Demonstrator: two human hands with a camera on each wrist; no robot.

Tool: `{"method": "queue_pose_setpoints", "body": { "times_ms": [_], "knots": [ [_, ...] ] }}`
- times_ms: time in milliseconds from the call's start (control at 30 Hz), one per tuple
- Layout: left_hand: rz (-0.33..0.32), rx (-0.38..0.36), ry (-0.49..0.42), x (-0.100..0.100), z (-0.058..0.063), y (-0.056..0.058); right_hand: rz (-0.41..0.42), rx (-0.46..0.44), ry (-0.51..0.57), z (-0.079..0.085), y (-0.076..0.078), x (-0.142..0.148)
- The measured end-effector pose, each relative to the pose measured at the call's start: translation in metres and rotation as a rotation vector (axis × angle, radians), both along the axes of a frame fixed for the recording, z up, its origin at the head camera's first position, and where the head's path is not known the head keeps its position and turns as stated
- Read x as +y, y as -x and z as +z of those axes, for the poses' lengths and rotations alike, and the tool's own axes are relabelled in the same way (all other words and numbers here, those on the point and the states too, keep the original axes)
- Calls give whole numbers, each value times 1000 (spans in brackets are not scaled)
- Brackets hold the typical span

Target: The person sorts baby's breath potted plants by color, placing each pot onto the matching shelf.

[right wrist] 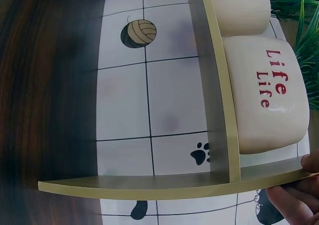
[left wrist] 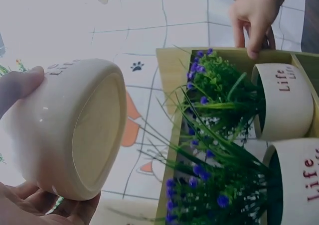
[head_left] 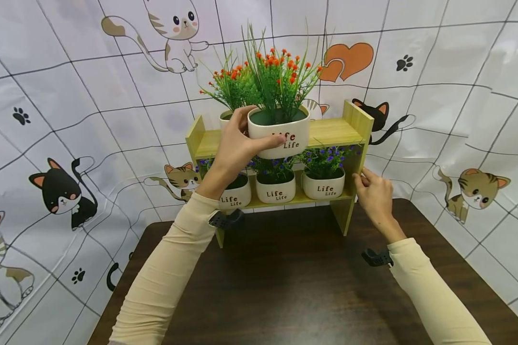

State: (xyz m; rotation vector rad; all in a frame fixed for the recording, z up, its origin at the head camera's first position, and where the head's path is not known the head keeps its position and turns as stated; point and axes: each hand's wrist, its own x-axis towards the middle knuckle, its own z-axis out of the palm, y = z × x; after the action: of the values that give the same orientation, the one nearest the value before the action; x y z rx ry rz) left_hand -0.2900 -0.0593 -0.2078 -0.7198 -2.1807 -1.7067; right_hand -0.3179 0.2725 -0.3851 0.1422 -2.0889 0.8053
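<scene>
In the head view my left hand point(head_left: 237, 143) grips a white flowerpot point(head_left: 280, 139) marked "Life", with orange flowers and tall green blades. The pot is held in front of the upper board of a two-tier wooden shelf point(head_left: 336, 132). Seen from the left wrist, the pale underside of this pot point(left wrist: 97, 135) faces the camera, with thumb and fingers on opposite sides. My right hand point(head_left: 374, 196) pinches the edge of the shelf's right side panel. In the right wrist view, the fingers point(right wrist: 294, 205) touch that panel point(right wrist: 149, 191).
Another orange-flowered pot point(head_left: 225, 117) stands on the upper board's left, partly hidden. Three pots with purple flowers, including the middle one point(head_left: 276, 189), line the lower board. Beneath the shelf is a dark wooden table point(head_left: 285, 287). A cat-patterned wall covering point(head_left: 112, 96) surrounds it.
</scene>
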Motion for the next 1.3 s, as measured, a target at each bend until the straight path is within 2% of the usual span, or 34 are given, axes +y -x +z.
{"method": "queue_pose_setpoints", "body": {
  "times_ms": [333, 500, 733, 1067, 1300],
  "knots": [
    [-1, -69, -14, 27, 13, 18, 10, 3, 11, 0, -1, -1],
    [32, -84, -6, 37, 17, 29, 11, -12, 28, 2, -2, -2],
    [43, -125, 1, 46, 15, 41, 10, -26, 13, 3, -2, -2],
    [79, -108, 21, 57, 17, 53, 12, -25, 2, 3, -2, -1],
    [63, -148, 1, 62, 7, 65, 7, -27, 4, 2, -2, -1]
  ]
}}
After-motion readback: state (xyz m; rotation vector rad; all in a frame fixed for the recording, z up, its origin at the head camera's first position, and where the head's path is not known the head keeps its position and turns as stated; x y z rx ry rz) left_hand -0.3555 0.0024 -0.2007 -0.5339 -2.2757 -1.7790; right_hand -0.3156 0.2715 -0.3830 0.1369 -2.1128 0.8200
